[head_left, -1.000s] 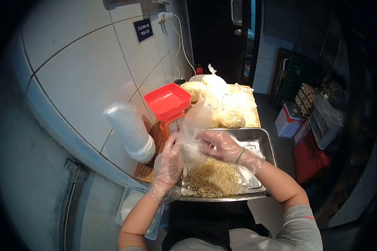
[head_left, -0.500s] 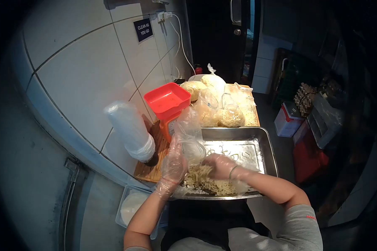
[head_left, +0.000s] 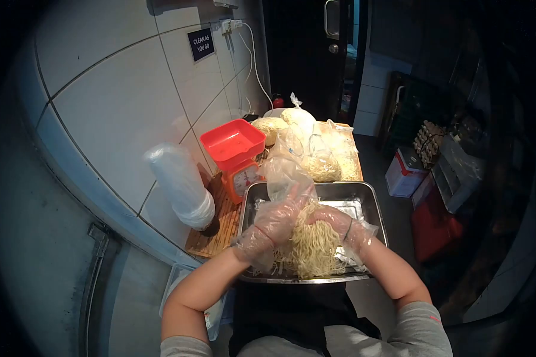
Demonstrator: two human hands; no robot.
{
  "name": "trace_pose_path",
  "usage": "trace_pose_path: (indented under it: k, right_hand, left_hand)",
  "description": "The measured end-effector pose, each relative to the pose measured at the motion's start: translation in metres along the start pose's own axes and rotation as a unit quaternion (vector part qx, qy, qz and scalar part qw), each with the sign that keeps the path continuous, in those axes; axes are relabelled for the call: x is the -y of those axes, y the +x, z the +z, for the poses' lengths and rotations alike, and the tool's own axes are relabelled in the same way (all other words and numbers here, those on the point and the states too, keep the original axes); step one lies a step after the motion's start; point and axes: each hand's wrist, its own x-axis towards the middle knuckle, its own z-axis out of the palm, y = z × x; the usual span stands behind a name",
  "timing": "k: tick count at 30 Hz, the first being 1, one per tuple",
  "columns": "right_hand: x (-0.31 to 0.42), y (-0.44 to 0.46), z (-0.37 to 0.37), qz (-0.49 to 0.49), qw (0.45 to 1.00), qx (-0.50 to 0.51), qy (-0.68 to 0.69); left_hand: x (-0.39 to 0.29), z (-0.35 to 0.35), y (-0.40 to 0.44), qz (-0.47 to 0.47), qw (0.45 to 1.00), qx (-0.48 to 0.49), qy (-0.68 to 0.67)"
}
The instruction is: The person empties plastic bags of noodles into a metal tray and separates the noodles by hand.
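Note:
A bunch of pale yellow noodles [head_left: 317, 250] hangs from my right hand [head_left: 335, 221], which wears a clear plastic glove and is closed around the upper strands. Close beside it, my gloved left hand [head_left: 275, 221] grips a clear plastic bag [head_left: 287, 174] that bulges up beyond the fingers. The noodles' top reaches the bag near my left fingers; whether any strands are inside cannot be made out. Both hands are over a metal tray [head_left: 382, 223], and the noodles' lower ends hang near its front wall.
An orange scale [head_left: 242, 178] with a red pan [head_left: 232, 143] stands behind the tray's left corner. Several bagged noodle portions [head_left: 321, 168] sit at the back. A plastic bag roll [head_left: 178, 184] stands by the left wall. Right, on the floor, are boxes [head_left: 405, 172] and a red container [head_left: 435, 232].
My right hand has lifted the noodles from the tray into a hanging bunch. My left hand and the bag have moved right, close to it.

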Motion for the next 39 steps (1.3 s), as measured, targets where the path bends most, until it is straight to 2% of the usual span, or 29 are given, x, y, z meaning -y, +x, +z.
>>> trace_pose_path:
  k: [1, 3, 4, 5, 6, 7, 8, 11, 12, 14, 15, 16, 17, 18, 19, 20, 21, 23, 24, 27, 28, 31, 32, 33, 35, 38, 39]
  right_hand:
    - [0.001, 0.002, 0.003, 0.000, 0.994, -0.012, 0.104]
    - [0.001, 0.008, 0.012, 0.001, 0.950, -0.033, 0.310]
    - [-0.009, 0.016, 0.005, -0.009, 0.933, -0.052, 0.357]
    - [-0.023, 0.034, -0.006, -0.106, 0.984, -0.084, 0.118]
    - [-0.039, 0.057, -0.017, -0.196, 0.966, -0.109, -0.129]
    - [-0.035, 0.059, -0.002, -0.177, 0.973, -0.135, 0.055]
    - [-0.030, 0.060, 0.014, -0.173, 0.940, -0.167, 0.241]
    - [-0.017, 0.075, 0.038, -0.195, 0.930, -0.299, 0.088]
    - [-0.009, 0.070, 0.044, -0.196, 0.939, -0.283, 0.020]
    - [-0.003, 0.066, 0.043, -0.193, 0.969, -0.137, 0.068]
    - [0.003, 0.064, 0.043, -0.189, 0.976, -0.060, 0.090]
    - [0.027, 0.051, 0.052, -0.176, 0.979, -0.047, -0.096]
    - [0.053, 0.038, 0.061, -0.173, 0.944, -0.033, -0.279]
    - [0.057, 0.039, 0.062, -0.143, 0.903, -0.070, -0.398]
    - [0.061, 0.041, 0.063, -0.110, 0.847, -0.107, -0.508]
    - [0.072, 0.048, 0.059, -0.039, 0.737, -0.030, -0.674]
    - [0.071, 0.049, 0.059, -0.058, 0.726, -0.067, -0.682]
    - [0.067, 0.054, 0.062, -0.096, 0.699, -0.140, -0.694]
    - [0.081, 0.050, 0.073, -0.082, 0.686, -0.143, -0.708]
    - [0.087, 0.040, 0.062, -0.409, 0.697, -0.189, -0.558]
    - [0.089, 0.040, 0.056, -0.403, 0.693, -0.197, -0.565]
    - [0.085, 0.029, 0.060, -0.185, 0.817, -0.166, -0.521]
    - [0.085, 0.030, 0.065, -0.087, 0.794, -0.111, -0.591]
    - [0.079, 0.030, 0.070, -0.072, 0.798, -0.088, -0.592]
    - [0.015, 0.062, 0.053, -0.244, 0.772, -0.181, -0.559]
    - [0.025, 0.075, 0.055, -0.061, 0.762, -0.161, -0.625]
    - [0.034, 0.077, 0.056, -0.043, 0.729, -0.140, -0.668]
  left_hand:
    - [-0.004, 0.000, -0.001, 0.008, 0.999, 0.011, -0.035]
    - [-0.002, 0.010, -0.005, 0.025, 0.997, -0.045, -0.056]
    - [-0.003, 0.018, -0.007, 0.017, 0.995, -0.075, -0.066]
    - [-0.003, 0.026, -0.008, 0.008, 0.992, -0.105, -0.076]
    - [-0.004, 0.031, -0.008, 0.012, 0.989, -0.141, -0.042]
    - [-0.006, 0.035, -0.008, 0.017, 0.984, -0.177, -0.008]
    - [-0.008, 0.037, -0.007, 0.022, 0.976, -0.213, 0.027]
    - [-0.014, 0.033, -0.010, -0.051, 0.982, -0.154, -0.093]
    - [-0.010, 0.036, -0.008, -0.040, 0.976, -0.189, -0.103]
    - [0.009, 0.039, -0.004, -0.017, 0.959, -0.258, -0.119]
    - [0.017, 0.025, -0.004, -0.040, 0.956, -0.205, -0.207]
    - [0.024, 0.004, -0.004, -0.064, 0.941, -0.153, -0.295]
    - [0.029, -0.009, -0.001, -0.086, 0.916, -0.099, -0.379]
    - [0.032, -0.009, 0.002, -0.037, 0.933, -0.138, -0.329]
    - [0.028, -0.015, 0.003, -0.027, 0.946, -0.120, -0.299]
    - [0.024, -0.023, 0.003, -0.016, 0.958, -0.103, -0.268]
    - [0.022, -0.029, 0.005, -0.004, 0.968, -0.087, -0.237]
    - [0.027, -0.029, 0.008, -0.081, 0.907, -0.030, -0.413]
    - [0.033, -0.031, 0.008, -0.118, 0.862, -0.001, -0.493]
    - [0.059, -0.041, 0.006, -0.197, 0.788, -0.010, -0.584]
    - [0.065, -0.044, 0.005, -0.191, 0.801, 0.012, -0.567]
    - [0.067, -0.021, 0.005, -0.225, 0.821, -0.041, -0.523]
    - [0.070, -0.015, 0.007, -0.217, 0.832, -0.031, -0.509]
    - [0.069, -0.013, 0.010, -0.207, 0.844, -0.021, -0.495]
    - [0.069, -0.006, 0.014, -0.188, 0.855, -0.002, -0.483]
    - [0.069, -0.007, 0.013, -0.194, 0.838, 0.012, -0.509]
    - [0.064, -0.022, 0.008, -0.218, 0.817, 0.010, -0.534]
